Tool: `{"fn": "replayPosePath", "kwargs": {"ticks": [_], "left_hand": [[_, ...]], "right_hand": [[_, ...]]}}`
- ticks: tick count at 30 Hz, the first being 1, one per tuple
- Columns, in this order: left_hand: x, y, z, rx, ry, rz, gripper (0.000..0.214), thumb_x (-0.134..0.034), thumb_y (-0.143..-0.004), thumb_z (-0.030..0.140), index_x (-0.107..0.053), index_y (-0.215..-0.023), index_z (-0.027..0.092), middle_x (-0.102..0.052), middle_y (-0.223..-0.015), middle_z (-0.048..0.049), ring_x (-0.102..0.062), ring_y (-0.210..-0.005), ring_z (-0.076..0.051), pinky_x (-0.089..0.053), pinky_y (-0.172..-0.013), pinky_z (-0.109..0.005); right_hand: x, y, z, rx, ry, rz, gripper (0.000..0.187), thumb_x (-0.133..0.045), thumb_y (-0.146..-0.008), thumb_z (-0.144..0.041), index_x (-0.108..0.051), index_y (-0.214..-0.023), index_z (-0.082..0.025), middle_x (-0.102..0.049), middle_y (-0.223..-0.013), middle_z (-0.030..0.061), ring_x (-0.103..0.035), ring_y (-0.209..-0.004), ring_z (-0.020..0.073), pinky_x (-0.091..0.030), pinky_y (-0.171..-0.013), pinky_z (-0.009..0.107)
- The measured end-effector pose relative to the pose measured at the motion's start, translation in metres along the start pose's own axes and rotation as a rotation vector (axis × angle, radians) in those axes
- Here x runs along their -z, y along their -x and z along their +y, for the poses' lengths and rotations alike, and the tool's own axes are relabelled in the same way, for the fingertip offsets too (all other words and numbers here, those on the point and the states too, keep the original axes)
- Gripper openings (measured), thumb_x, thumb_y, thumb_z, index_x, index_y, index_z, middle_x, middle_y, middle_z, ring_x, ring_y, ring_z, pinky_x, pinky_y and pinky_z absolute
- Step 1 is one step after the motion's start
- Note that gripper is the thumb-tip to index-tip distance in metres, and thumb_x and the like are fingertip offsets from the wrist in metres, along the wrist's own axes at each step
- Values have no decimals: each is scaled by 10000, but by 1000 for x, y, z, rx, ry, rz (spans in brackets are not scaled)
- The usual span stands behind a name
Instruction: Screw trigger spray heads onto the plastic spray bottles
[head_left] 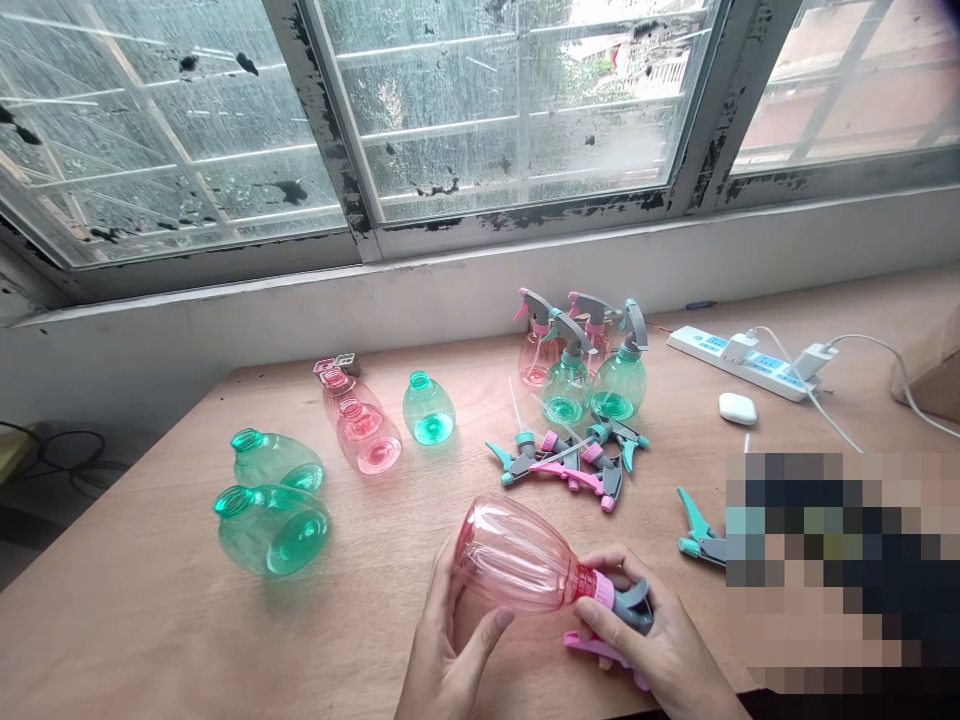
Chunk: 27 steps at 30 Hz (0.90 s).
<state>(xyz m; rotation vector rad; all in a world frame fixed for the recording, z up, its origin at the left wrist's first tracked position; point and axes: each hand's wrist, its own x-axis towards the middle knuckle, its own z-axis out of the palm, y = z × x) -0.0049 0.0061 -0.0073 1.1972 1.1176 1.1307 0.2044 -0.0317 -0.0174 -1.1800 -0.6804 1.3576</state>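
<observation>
A clear pink bottle (514, 555) lies sideways between my hands, its neck to the right. My left hand (454, 625) cups the rounded base, thumb along the near side. With my right hand (649, 620) I grip the spray head (631, 603), fingers around its pink collar and grey body. The collar sits at the bottle's neck; whether it is threaded tight cannot be told. The pink trigger (600, 648) points down toward the table. Beyond my hands lies a pile of loose spray heads (574, 465) in pink, teal and grey.
Green bottles (274, 530) lie at the left, with pink bottles (369, 440) and another green bottle (429, 410) behind. Several bottles with spray heads (619, 385) stand near the window wall. A power strip (742, 362), white case (738, 408) and loose teal spray head (701, 535) are at right, beside a blurred area.
</observation>
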Motion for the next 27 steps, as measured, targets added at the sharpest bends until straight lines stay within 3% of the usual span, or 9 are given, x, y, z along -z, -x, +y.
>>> {"fn": "replayPosePath", "kwargs": {"ticks": [6,11,17,24,27], "left_hand": [[-6,4,11,11,37,-5,685,-842,-871,436,-581,-1504,402,-566,-1631,2,-431,-1556,-317,-296,-1311,-442],[-2,1,3,20,54,12,662,-822,-895,436,-580,-1504,346,-584,-1610,-49,-454,-1539,-339,-324,-1298,-483],[7,-2,-11,3,-25,-3,703,-847,-879,395,-555,-1519,367,-511,-1674,-44,-491,-1516,-335,-353,-1287,-480],[1,0,-6,-37,-29,54,747,-900,-815,396,-591,-1492,350,-564,-1628,-62,-519,-1490,-351,-367,-1277,-477],[-1,1,-1,-40,6,23,777,-909,-801,413,-583,-1502,339,-569,-1622,-67,-485,-1516,-363,-355,-1283,-478]], "right_hand": [[0,1,1,9,24,-11,490,-951,-727,-567,-750,-992,-206,-696,-777,-50,-620,-514,109,-703,-671,398],[1,0,1,8,21,-17,488,-953,-728,-565,-755,-987,-202,-693,-773,-49,-616,-528,107,-705,-683,395],[1,0,1,-8,-33,-27,505,-967,-718,-560,-749,-998,-202,-692,-748,-64,-613,-502,90,-714,-670,399],[2,0,0,-2,-29,-46,481,-961,-738,-550,-749,-991,-200,-686,-735,-73,-619,-514,78,-710,-666,359],[2,0,1,4,-2,-48,484,-951,-751,-556,-751,-1007,-197,-687,-752,-66,-619,-540,82,-703,-657,343]]}}
